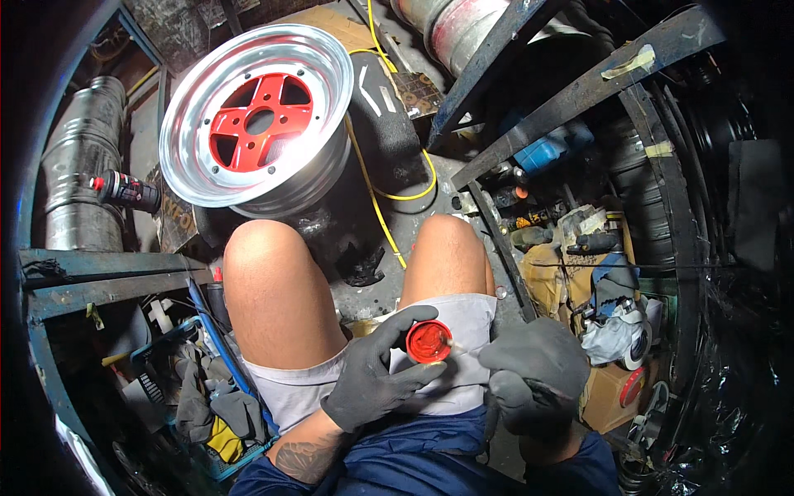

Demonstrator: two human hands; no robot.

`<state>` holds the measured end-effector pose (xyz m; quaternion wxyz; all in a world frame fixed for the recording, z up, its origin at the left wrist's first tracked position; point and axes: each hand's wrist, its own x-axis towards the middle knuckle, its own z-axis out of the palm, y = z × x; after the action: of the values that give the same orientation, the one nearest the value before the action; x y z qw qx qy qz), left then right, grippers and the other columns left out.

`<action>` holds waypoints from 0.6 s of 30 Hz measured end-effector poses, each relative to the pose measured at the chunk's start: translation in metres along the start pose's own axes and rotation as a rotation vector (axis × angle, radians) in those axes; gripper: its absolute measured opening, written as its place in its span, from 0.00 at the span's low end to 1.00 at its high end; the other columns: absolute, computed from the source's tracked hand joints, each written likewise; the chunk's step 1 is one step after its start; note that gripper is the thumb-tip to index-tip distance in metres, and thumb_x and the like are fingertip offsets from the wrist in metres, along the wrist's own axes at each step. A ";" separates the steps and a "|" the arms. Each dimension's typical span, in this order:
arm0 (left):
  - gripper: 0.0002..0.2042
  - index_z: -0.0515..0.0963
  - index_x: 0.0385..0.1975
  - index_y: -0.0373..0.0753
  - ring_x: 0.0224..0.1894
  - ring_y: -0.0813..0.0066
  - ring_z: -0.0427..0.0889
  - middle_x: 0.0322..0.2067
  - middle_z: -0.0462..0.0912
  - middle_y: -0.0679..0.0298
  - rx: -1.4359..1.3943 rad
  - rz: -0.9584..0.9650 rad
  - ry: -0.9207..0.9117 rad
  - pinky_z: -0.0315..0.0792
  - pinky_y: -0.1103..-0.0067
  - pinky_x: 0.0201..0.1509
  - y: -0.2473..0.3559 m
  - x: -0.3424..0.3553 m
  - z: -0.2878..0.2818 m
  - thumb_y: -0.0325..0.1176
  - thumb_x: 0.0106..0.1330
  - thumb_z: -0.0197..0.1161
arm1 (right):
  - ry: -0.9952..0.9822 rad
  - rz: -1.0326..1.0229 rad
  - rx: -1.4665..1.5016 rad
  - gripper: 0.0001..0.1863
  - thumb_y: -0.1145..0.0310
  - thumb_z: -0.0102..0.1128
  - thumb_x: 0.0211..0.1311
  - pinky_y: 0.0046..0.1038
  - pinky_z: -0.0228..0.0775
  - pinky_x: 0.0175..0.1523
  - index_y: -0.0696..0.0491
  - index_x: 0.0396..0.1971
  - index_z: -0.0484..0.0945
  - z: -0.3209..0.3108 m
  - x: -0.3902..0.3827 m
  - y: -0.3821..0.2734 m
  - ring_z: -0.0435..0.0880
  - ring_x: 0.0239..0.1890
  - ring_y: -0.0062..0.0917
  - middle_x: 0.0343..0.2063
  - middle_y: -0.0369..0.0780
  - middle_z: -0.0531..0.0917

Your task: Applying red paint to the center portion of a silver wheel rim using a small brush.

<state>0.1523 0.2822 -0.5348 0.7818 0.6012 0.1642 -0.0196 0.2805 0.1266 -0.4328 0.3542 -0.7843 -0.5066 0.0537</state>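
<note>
Your left hand pinches a small red cup, mouth up, over your lap. Your right hand, just right of it, curls around a thin pale stick pointing left at the cup; tip contact, can't tell.

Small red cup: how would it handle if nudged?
The cup is probably light: the left hand holds it between thumb and fingers. It seems fairly stiff, its rim looking round within that grip. Tipped, it might spill its red contents, since the top is open.
</note>
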 end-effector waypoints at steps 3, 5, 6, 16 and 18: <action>0.32 0.72 0.61 0.35 0.57 0.74 0.77 0.56 0.77 0.60 -0.024 0.009 0.005 0.71 0.75 0.64 -0.001 -0.001 0.001 0.28 0.55 0.77 | 0.044 0.013 0.037 0.09 0.60 0.64 0.62 0.34 0.71 0.31 0.49 0.29 0.85 0.003 -0.001 0.004 0.84 0.26 0.30 0.26 0.38 0.85; 0.32 0.72 0.61 0.35 0.57 0.75 0.76 0.56 0.77 0.61 -0.022 0.010 -0.005 0.70 0.75 0.64 -0.002 0.001 0.001 0.27 0.55 0.77 | -0.045 0.015 0.133 0.10 0.60 0.64 0.63 0.33 0.72 0.32 0.50 0.30 0.85 0.002 -0.005 0.007 0.84 0.26 0.30 0.26 0.38 0.85; 0.32 0.72 0.61 0.35 0.57 0.75 0.76 0.56 0.77 0.61 -0.019 0.010 -0.011 0.70 0.75 0.64 -0.002 0.001 0.001 0.27 0.55 0.77 | -0.046 0.013 0.136 0.10 0.60 0.64 0.63 0.33 0.72 0.32 0.50 0.30 0.85 0.001 -0.007 0.006 0.84 0.26 0.30 0.26 0.38 0.85; 0.33 0.71 0.61 0.35 0.57 0.75 0.75 0.56 0.77 0.61 -0.104 0.015 -0.033 0.69 0.75 0.65 -0.005 0.000 -0.001 0.27 0.54 0.77 | -0.111 0.035 0.105 0.12 0.56 0.62 0.66 0.36 0.74 0.34 0.48 0.33 0.85 -0.004 -0.002 0.004 0.86 0.29 0.34 0.28 0.38 0.86; 0.33 0.71 0.61 0.34 0.58 0.75 0.75 0.56 0.77 0.61 -0.076 0.014 -0.044 0.69 0.75 0.65 -0.007 0.000 -0.001 0.27 0.54 0.77 | -0.048 0.064 0.086 0.12 0.55 0.62 0.66 0.37 0.73 0.35 0.48 0.32 0.85 -0.003 -0.002 0.002 0.86 0.29 0.34 0.28 0.38 0.86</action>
<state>0.1508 0.2810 -0.5417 0.8075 0.5718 0.1436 -0.0213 0.2823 0.1230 -0.4326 0.3735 -0.7824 -0.4870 0.1056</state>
